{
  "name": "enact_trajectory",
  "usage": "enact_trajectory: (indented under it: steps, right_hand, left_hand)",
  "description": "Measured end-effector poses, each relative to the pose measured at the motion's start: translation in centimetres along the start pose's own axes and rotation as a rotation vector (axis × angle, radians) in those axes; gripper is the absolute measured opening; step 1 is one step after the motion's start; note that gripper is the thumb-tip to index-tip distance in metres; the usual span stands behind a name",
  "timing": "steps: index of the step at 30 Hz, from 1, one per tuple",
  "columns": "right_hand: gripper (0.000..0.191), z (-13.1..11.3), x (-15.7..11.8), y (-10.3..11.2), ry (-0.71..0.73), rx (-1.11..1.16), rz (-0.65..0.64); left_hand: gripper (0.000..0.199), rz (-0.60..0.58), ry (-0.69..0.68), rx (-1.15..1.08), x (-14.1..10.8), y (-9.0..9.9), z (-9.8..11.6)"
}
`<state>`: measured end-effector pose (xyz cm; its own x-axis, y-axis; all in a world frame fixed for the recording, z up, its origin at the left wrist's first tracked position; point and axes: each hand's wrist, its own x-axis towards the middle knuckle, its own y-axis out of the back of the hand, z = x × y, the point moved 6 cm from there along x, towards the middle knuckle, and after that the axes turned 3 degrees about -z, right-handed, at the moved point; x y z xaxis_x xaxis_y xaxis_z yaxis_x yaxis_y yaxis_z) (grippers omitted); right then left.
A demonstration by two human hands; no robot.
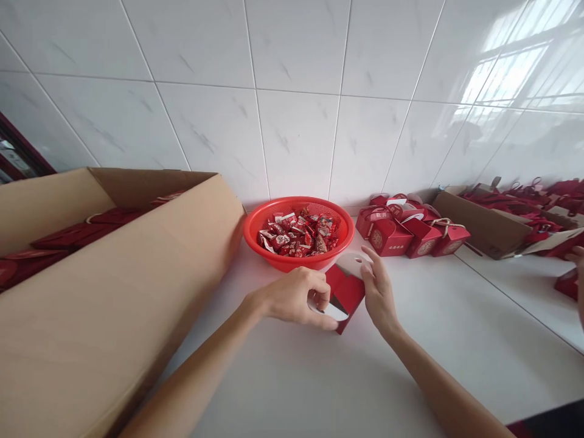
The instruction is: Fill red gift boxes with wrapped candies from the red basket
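Between my hands, in front of the basket, is a small red gift box (350,293) with its top flaps apart and their white inner sides showing. My left hand (303,298) pinches the near flap, its fingers curled around the white edge. At the far right side, my right hand (378,291) grips the other flap near its small hole, thumb on the white face. Just beyond the box stands a red plastic basket (255,240) holding many wrapped candies (296,234). The inside of the box is mostly hidden.
A large cardboard carton (182,261) with red boxes inside fills the left. Several closed red gift boxes (392,234) stand along the tiled wall. Farther right is another carton (483,222) near piled red boxes, and another person's hand (579,267) shows at the right edge.
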<state>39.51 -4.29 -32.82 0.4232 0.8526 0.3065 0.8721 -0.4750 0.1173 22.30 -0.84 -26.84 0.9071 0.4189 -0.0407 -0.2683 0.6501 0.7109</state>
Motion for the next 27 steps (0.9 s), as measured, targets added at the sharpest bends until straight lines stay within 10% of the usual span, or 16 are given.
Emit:
enact_trajectory:
  steps: [16, 27]
  right_hand:
    - [0.022, -1.5, -0.9, -0.9, 0.128, -0.222, -0.32]
    - [0.032, -2.5, -1.3, -0.2, 0.085, -0.07, -0.27]
  left_hand:
    - [0.016, 0.142, 0.171, 0.208, -0.5, -0.1, 1.0]
    - [0.027, 0.095, 0.113, 0.225, -0.7, -0.7, 1.9]
